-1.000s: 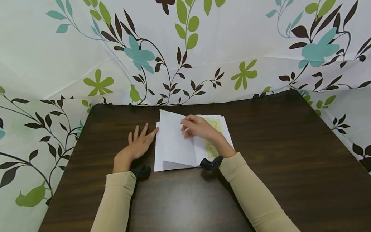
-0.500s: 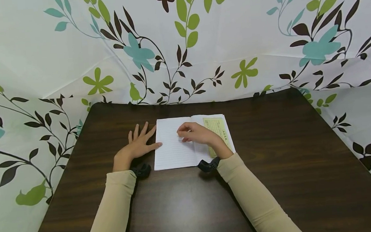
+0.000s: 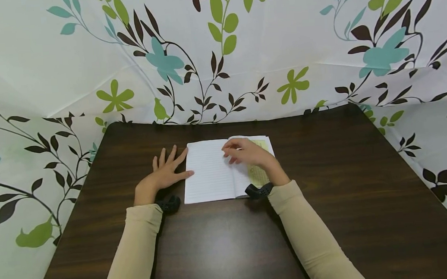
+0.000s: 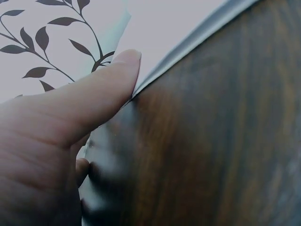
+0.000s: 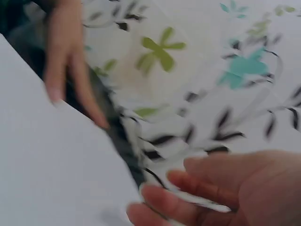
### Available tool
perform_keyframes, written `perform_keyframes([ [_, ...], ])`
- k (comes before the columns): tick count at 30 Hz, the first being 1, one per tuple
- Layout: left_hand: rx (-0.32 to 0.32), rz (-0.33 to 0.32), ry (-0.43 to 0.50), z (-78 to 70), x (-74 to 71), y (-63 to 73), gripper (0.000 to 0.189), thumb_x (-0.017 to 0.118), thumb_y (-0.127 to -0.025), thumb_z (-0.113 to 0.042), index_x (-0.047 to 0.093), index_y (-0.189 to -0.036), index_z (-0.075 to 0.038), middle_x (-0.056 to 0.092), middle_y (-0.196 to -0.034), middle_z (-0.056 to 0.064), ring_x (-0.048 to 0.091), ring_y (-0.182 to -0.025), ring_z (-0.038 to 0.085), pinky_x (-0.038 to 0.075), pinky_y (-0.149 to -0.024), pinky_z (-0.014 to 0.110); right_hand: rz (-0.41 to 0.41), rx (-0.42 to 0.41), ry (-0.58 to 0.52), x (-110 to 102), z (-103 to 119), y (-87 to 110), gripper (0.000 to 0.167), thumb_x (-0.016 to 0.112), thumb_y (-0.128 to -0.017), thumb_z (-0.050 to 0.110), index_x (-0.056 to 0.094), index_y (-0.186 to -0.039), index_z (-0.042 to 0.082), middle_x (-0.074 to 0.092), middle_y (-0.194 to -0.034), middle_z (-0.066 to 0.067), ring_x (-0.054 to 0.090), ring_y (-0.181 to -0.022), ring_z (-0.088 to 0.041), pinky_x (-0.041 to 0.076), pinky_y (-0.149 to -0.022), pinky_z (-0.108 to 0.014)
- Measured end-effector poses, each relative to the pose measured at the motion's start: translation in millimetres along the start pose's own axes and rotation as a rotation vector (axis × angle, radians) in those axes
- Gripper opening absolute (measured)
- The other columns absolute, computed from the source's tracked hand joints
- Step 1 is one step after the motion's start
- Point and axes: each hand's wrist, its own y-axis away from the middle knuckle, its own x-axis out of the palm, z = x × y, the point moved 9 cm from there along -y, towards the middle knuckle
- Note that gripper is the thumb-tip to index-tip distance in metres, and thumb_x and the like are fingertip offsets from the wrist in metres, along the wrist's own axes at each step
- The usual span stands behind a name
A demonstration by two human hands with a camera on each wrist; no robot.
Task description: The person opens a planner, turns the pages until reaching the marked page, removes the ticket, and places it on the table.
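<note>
Notebook point(image 3: 224, 180) lay open on the table point(image 3: 223, 243), roughly square to the person, toward the far edge, which put both halves within reach. Left hand point(image 3: 161, 176) was spread, gripping nothing: fingers splayed on the wood, thumb tip on the outer edge of the lined page point(image 3: 207, 168). Left wrist view confirmed thumb on paper. Reads as a light pin, fingers bracing on the table, so the page would lie flat and the book wouldn't slide. Right hand point(image 3: 246, 152) sat over the spine and right half, fingers loosely bent, gap between thumb and fingertips, nothing visible in it. Shadow on the page below suggested it hovered; couldn't confirm contact. Half-bent pose would suit picking at thin paper, my guess. Yellow note point(image 3: 259, 176) lay on the right-hand page, partly hidden by that hand and forearm; couldn't tell whether loose or stuck. Patterned cloth point(image 3: 242, 77) hung behind, probably as backdrop.
</note>
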Motion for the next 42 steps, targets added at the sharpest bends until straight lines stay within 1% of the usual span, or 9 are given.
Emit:
perform_keyframes([
  [3,0.009,0.008,-0.008,-0.7,1.4,-0.7,0.088,0.055,-0.102,-0.060,0.009,-0.170,-0.027,-0.015,-0.175,0.018,-0.026,-0.157,0.050,-0.019,-0.120,0.074,-0.124,0.086,0.055,-33,-14,13.2,0.037,0.054,-0.109,0.026,0.064,-0.132,-0.001,0.072,-0.116,-0.020,0.074,-0.088,-0.028,0.056,-0.076,-0.031],
  [6,0.015,0.011,-0.012,-1.7,1.4,-0.6,0.087,0.054,-0.102,-0.061,0.012,-0.170,-0.026,-0.015,-0.175,0.019,-0.026,-0.157,0.051,-0.019,-0.120,0.074,-0.230,0.221,0.129,-63,-33,29.6,0.037,0.054,-0.109,0.027,0.065,-0.130,-0.001,0.070,-0.115,-0.020,0.072,-0.088,-0.030,0.053,-0.076,-0.034],
  [8,0.016,0.012,-0.013,-2.1,1.3,-0.4,0.087,0.054,-0.102,-0.060,0.012,-0.170,-0.025,-0.015,-0.175,0.019,-0.026,-0.157,0.051,-0.019,-0.120,0.074,-0.267,0.319,0.172,-78,-47,40.5,0.037,0.056,-0.108,0.027,0.065,-0.129,-0.001,0.069,-0.116,-0.020,0.070,-0.091,-0.031,0.053,-0.079,-0.035],
  [12,0.012,0.010,-0.007,-2.1,2.0,0.3,0.086,0.054,-0.103,-0.058,0.012,-0.170,-0.025,-0.015,-0.175,0.018,-0.027,-0.157,0.050,-0.019,-0.120,0.074,-0.277,0.459,0.249,-93,-68,55.9,0.035,0.062,-0.104,0.027,0.068,-0.123,-0.001,0.068,-0.115,-0.017,0.066,-0.093,-0.031,0.052,-0.081,-0.037],
  [17,0.011,0.000,-0.004,-2.5,0.6,1.6,0.086,0.054,-0.103,-0.058,0.012,-0.170,-0.025,-0.015,-0.175,0.018,-0.026,-0.157,0.050,-0.018,-0.120,0.074,-0.239,0.546,0.350,-92,-74,61.2,0.037,0.074,-0.096,0.033,0.073,-0.113,-0.001,0.067,-0.107,-0.014,0.059,-0.090,-0.026,0.051,-0.079,-0.039],
  [21,0.007,0.005,0.005,-2.2,3.2,5.8,0.088,0.056,-0.101,-0.059,0.014,-0.169,-0.023,-0.013,-0.175,0.020,-0.025,-0.156,0.052,-0.018,-0.119,0.075,-0.242,0.583,0.406,-84,-75,63.0,0.036,0.082,-0.089,0.036,0.074,-0.101,0.003,0.068,-0.102,-0.010,0.058,-0.088,-0.024,0.051,-0.077,-0.040],
  [26,0.018,-0.006,0.020,-6.5,0.9,9.5,0.088,0.057,-0.101,-0.059,0.016,-0.169,-0.022,-0.011,-0.175,0.021,-0.024,-0.156,0.053,-0.018,-0.119,0.075,-0.305,0.585,0.454,-82,-70,63.2,0.035,0.086,-0.086,0.035,0.073,-0.092,0.003,0.067,-0.092,-0.009,0.056,-0.081,-0.023,0.048,-0.071,-0.039],
  [35,0.022,-0.011,0.023,-6.9,-0.3,10.2,0.087,0.058,-0.101,-0.057,0.017,-0.169,-0.022,-0.010,-0.175,0.022,-0.023,-0.156,0.054,-0.017,-0.119,0.076,-0.306,0.576,0.528,-74,-63,59.9,0.038,0.086,-0.087,0.033,0.073,-0.102,0.000,0.073,-0.104,-0.016,0.064,-0.083,-0.026,0.054,-0.074,-0.043],
  [42,0.031,-0.018,0.039,-4.5,1.1,9.1,0.088,0.058,-0.100,-0.059,0.016,-0.169,-0.024,-0.011,-0.175,0.022,-0.024,-0.156,0.053,-0.018,-0.118,0.076,-0.272,0.567,0.458,-75,-67,58.3,0.032,0.086,-0.088,0.030,0.072,-0.089,0.002,0.059,-0.077,-0.004,0.055,-0.070,-0.019,0.044,-0.059,-0.031],
])
